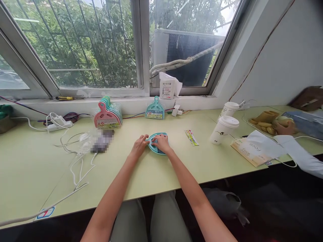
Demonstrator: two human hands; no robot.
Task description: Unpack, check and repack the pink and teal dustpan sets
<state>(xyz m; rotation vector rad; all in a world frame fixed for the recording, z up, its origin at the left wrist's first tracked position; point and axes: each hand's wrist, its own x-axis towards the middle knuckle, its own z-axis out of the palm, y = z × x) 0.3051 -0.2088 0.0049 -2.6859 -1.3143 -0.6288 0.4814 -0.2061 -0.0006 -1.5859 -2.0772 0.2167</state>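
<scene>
Teal dustpan set (157, 151) lies flat on the pale yellow-green surface (141, 174), roughly mid-view in front of the person, handle end toward the L side & wide pan end toward the R. Pan has a curved, raised teal rim; darker blue-grey bristly area shows inside, prob. the small brush, tho hands cover much of it & detail is small. L hand (140, 145) is at the handle end, fingers bent & bunched close to the thumb; can't tell if they pinch the handle. R hand (161, 143) is over the pan, fingers bent w/ tips down on the set; can't tell if it's gripping anything. Printed card (191, 137), yellow-green & white w/ a pink bit, lies flat to the R, apart from the set. Farther back: a stack of wrapped sets (108, 114), pink one in front w/ teal/green behind, plus a single wrapped teal set (154, 109) upright nr the sill. Two white lidded cups (224, 129) stand R of the card; tissue pack (252, 148) is just beside, nr a co-worker's white sleeve (300, 156).
</scene>
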